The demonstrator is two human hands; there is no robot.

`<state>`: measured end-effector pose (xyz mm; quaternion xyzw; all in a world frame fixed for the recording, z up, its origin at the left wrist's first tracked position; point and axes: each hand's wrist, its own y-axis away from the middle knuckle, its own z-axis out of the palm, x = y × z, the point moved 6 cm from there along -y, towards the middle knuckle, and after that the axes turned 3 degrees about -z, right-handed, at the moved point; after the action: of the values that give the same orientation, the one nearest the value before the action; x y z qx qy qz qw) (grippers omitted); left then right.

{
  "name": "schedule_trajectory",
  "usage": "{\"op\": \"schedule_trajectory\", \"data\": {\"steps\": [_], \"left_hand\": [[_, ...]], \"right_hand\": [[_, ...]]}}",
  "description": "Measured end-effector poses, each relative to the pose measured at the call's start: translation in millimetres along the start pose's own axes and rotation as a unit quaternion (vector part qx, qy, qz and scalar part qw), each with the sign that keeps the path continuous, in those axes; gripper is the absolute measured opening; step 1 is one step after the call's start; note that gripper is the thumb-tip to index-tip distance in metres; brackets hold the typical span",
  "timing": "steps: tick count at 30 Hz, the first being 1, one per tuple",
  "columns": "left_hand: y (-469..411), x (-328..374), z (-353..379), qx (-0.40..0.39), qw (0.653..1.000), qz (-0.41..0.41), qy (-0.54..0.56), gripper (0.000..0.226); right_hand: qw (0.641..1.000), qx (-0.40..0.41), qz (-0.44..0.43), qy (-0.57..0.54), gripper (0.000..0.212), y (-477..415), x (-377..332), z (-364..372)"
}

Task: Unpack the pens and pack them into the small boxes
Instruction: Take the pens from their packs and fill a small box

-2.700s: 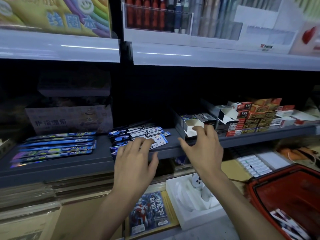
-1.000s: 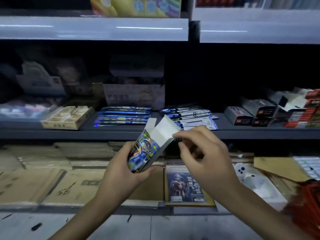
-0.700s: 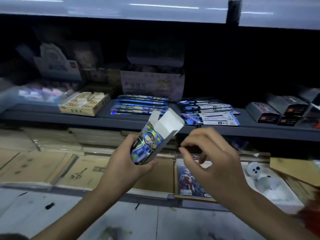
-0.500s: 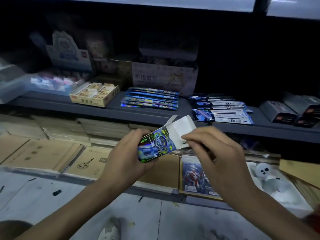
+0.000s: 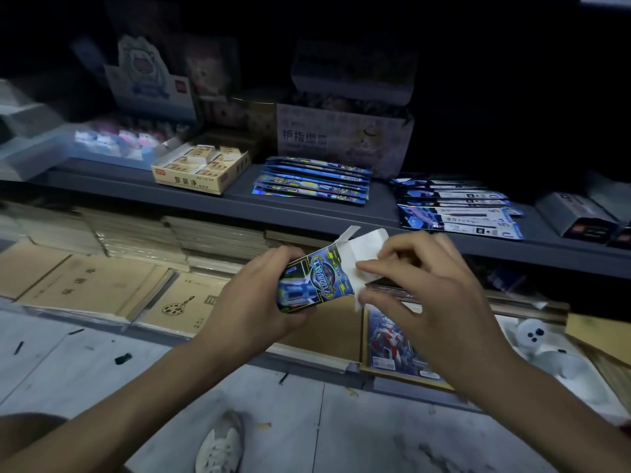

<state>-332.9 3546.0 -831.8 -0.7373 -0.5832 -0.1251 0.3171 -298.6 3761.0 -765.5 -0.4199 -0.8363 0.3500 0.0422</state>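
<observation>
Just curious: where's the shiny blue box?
Centre of the head view, below the grey shelf: left hand grips the shiny blue box, right hand pinches its flap.

Bare forearms [image 5: 143, 397], bare left hand [image 5: 254, 302] and right hand [image 5: 428, 302], one whitish sneaker [image 5: 218, 445].

Two hands [image 5: 252, 302] [image 5: 430, 295], one small box [image 5: 317, 281], two pen-pack stacks [image 5: 314, 180] [image 5: 457, 206]

Left hand [image 5: 252, 302]: gripping the small box [image 5: 314, 281], its open end pointing right;
Right hand [image 5: 426, 285]: pinching the box's white flap [image 5: 367, 247];
Shelf [image 5: 239, 203]: carrying 2 stacks of pen packs [image 5: 312, 180] behind both hands
</observation>
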Motion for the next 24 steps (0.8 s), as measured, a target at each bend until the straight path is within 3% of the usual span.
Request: {"op": "schedule_trajectory", "data": {"steps": [3,9,15,18,24], "left_hand": [[0.4,3.4,2.2,-0.011,1.000,0.017,-0.014,0.062],[2.9,8.6,7.9,-0.037,0.998,0.054,-0.004,0.063],[8.0,19.5,12.1,-0.057,0.992,0.105,-0.041,0.072],[8.4,20.7,15.4,-0.055,0.995,0.084,-0.027,0.065],[3.6,8.2,19.1,-0.025,0.997,-0.021,0.064,0.056]], "right_hand": [[0.998,-0.055,-0.007,-0.037,0.049,-0.3,8.4,7.7],[0.991,-0.091,0.004,-0.094,0.074,0.2,18.6,5.7],[0.977,-0.176,-0.019,-0.116,0.077,3.9,21.5,10.3],[0.978,-0.179,-0.028,-0.104,0.080,6.5,23.4,9.2],[0.978,-0.134,0.089,-0.132,0.098,3.5,40.3,-2.1]]}}
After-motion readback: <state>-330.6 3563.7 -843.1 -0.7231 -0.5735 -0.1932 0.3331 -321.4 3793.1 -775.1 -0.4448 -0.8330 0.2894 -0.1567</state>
